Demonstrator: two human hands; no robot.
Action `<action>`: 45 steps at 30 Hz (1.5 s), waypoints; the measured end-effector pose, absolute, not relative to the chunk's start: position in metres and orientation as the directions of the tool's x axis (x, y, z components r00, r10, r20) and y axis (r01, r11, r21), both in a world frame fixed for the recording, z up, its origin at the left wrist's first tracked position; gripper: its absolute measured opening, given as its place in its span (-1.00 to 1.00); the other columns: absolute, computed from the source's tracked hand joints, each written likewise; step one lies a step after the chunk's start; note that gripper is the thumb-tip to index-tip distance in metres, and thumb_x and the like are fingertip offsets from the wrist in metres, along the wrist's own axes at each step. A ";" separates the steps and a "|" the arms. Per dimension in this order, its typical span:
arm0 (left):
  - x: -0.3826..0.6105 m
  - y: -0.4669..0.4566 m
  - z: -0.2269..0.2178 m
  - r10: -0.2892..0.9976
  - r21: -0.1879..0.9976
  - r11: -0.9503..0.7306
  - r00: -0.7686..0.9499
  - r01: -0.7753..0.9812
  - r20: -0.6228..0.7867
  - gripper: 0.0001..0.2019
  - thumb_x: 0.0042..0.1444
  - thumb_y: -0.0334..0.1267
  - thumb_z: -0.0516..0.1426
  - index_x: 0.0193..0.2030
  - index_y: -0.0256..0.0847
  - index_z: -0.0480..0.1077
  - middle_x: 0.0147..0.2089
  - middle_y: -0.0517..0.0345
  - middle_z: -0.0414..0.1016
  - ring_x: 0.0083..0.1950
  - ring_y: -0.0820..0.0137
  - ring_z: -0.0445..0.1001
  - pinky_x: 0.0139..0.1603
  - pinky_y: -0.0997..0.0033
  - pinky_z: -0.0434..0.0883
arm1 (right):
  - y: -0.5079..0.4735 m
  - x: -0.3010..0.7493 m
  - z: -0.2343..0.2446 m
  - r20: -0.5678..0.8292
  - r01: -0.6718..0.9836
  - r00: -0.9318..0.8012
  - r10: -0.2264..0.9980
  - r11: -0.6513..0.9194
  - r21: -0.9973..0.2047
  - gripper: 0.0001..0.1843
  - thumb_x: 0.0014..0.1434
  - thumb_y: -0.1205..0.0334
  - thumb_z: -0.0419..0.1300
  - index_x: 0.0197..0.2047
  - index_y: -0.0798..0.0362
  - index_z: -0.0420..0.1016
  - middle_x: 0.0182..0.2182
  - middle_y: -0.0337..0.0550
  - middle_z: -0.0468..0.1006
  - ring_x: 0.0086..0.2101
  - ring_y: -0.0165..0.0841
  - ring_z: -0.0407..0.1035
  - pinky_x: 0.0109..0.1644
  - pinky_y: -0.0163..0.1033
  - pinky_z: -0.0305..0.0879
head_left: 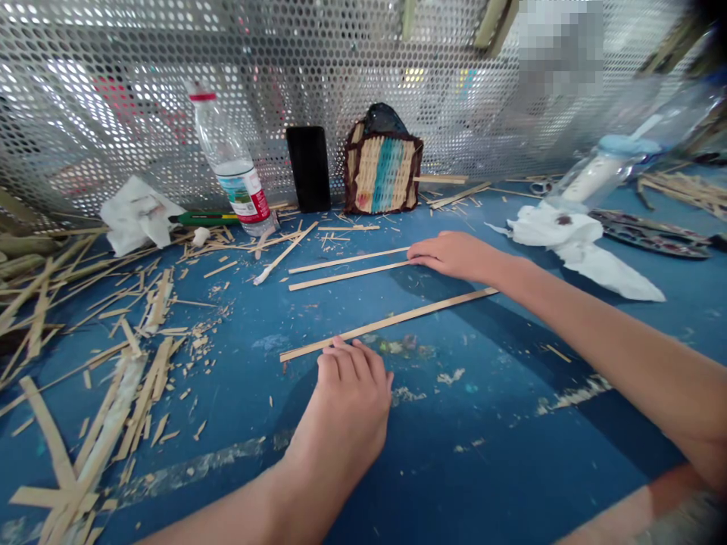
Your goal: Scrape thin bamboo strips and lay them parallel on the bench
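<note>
Three thin, pale bamboo strips lie roughly side by side on the blue tabletop (454, 484). The near strip (420, 311) is the longest, and the fingertips of my left hand (353, 393) touch its lower edge close to its left end. That hand rests palm down, fingers slightly bent and a little apart, thumb out to the side. Farther off, my right hand (451, 254) has its fingers closed over the right ends of the middle strip (346, 277) and the far strip (346, 261). Its fingertips partly hide those ends.
Bamboo scraps (130, 386) litter the left side. Along the perforated metal screen (318, 60) stand a plastic bottle (241, 182), a black phone (308, 168) and a small woven basket (386, 172). Crumpled tissue (573, 238) and a plastic cup (594, 170) are at right.
</note>
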State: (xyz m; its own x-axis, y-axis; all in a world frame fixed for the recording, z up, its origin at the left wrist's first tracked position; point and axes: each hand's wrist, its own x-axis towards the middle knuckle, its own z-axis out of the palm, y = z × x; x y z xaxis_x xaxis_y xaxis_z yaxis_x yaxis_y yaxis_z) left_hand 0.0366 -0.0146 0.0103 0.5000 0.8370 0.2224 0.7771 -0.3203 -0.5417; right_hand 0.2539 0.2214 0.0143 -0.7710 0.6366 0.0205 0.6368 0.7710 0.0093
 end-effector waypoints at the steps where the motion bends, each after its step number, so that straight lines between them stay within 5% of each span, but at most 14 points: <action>1: 0.036 -0.015 0.010 0.836 -0.544 -0.322 0.502 0.775 0.221 -0.61 0.29 -0.25 -0.04 -0.03 -0.57 0.46 -0.15 -0.51 0.55 -0.19 -0.01 0.58 -0.25 0.18 0.48 | 0.222 0.254 0.014 0.022 0.638 -0.770 0.638 0.770 0.004 -0.60 0.36 0.07 -0.17 -0.10 -0.06 0.47 -0.06 -0.20 0.60 -0.18 -0.22 0.47 -0.14 -0.10 0.18; 15: 0.036 -0.015 0.012 0.846 -0.579 -0.315 0.499 0.752 0.188 -0.61 0.29 -0.23 -0.05 -0.01 -0.52 0.46 -0.14 -0.43 0.56 -0.19 0.06 0.58 -0.25 0.22 0.48 | 0.220 0.254 0.016 0.010 0.657 -0.754 0.657 0.754 0.003 -0.58 0.37 -0.01 -0.16 -0.06 -0.05 0.46 -0.16 -0.15 0.62 -0.35 -0.25 0.39 -0.15 -0.10 0.18; 45: 0.036 -0.014 0.013 0.841 -0.575 -0.320 0.505 0.753 0.193 -0.60 0.30 -0.23 -0.06 -0.03 -0.52 0.47 -0.16 -0.43 0.57 -0.21 0.06 0.58 -0.26 0.23 0.48 | 0.215 0.252 0.021 0.020 0.668 -0.743 0.669 0.740 0.073 -0.62 0.35 0.04 -0.13 -0.10 -0.02 0.45 -0.36 -0.12 0.58 -0.38 -0.25 0.36 -0.23 -0.15 0.15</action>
State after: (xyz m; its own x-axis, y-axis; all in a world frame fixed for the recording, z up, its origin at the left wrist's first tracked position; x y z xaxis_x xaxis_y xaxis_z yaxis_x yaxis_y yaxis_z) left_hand 0.0363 -0.0138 0.0131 0.5051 0.8411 0.1935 0.7532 -0.3201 -0.5746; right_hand 0.2516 0.2147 0.0208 -0.7432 0.6687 0.0205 0.6682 0.7404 0.0727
